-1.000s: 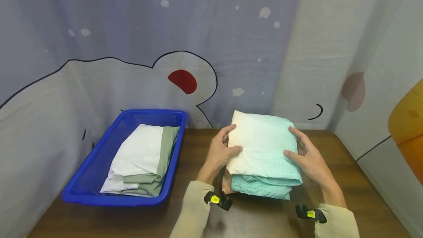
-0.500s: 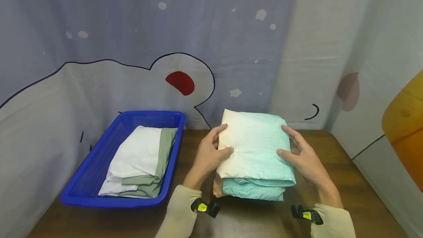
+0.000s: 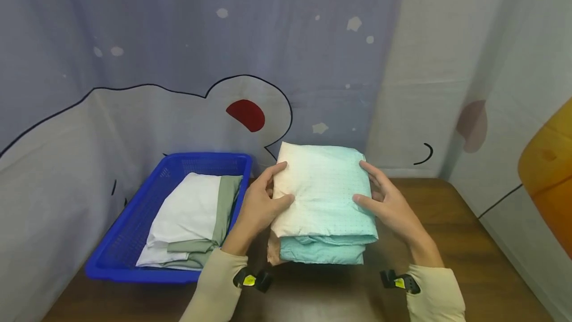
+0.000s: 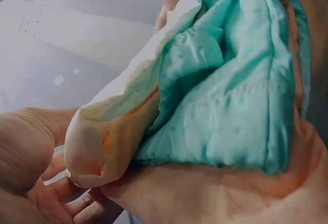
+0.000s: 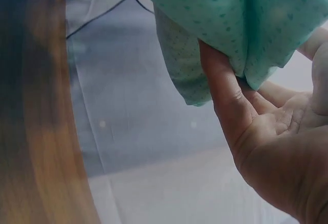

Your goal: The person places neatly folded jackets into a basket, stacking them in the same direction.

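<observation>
A folded quilted cloth [image 3: 326, 193], fading from cream to mint green, is held above the table between both hands. My left hand [image 3: 260, 202] grips its cream side, thumb on top and the other fingers at the edge and below. On the mint side my right hand [image 3: 393, 207] holds it likewise, its fingers [image 5: 225, 85] reaching under the cloth in the right wrist view. Loose turquoise layers [image 4: 230, 116] and a peach layer [image 4: 220, 190] show at the open folds in the left wrist view.
At the left, a blue plastic basket [image 3: 127, 222] stands on the brown wooden table [image 3: 429, 212]. Folded white and green fabric [image 3: 187, 212] lies inside it. A printed curtain [image 3: 330, 63] hangs behind the table.
Both hands have carried the folded quilted cloth to the left and slightly up, closer to the basket. Their grip looks the same throughout.
</observation>
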Demonstrator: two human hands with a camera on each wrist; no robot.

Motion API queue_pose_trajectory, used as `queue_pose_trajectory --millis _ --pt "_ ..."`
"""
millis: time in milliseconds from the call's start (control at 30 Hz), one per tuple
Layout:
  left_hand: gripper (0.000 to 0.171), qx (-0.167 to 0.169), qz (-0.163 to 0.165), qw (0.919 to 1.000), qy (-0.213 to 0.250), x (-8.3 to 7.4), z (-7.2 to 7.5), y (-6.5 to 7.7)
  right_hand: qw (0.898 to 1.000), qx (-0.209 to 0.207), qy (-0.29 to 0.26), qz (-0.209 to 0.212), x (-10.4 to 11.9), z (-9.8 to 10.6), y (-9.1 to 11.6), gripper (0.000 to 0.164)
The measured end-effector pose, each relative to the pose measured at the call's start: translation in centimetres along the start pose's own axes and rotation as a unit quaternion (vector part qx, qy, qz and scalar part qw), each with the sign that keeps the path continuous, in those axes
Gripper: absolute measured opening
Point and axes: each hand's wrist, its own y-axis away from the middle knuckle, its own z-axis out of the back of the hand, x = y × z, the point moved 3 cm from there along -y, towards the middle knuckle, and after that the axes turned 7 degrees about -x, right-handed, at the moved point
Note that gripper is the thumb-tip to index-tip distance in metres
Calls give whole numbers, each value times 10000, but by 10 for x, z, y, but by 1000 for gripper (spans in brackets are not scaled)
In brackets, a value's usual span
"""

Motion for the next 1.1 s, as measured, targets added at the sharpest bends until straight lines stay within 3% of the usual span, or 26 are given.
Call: queue_pose_trajectory --millis 100,233,500,767,1100 --pt "72 -53 -130 9995 -296 -2 12 -1 9998 137 -34 124 4 -9 -8 81" --pt "71 -53 -269 9992 -302 -4 31 -4 9993 255 -127 238 11 -23 -19 81" --pt "74 1 139 9988 -475 -6 69 -8 9972 509 -479 280 25 -53 -37 82" --pt "73 -33 167 9970 -760 -13 108 -9 9943 703 -724 332 36 -85 -49 83" --pt "76 157 351 9913 -1258 -15 153 -10 9906 895 -984 319 47 -124 -61 84"
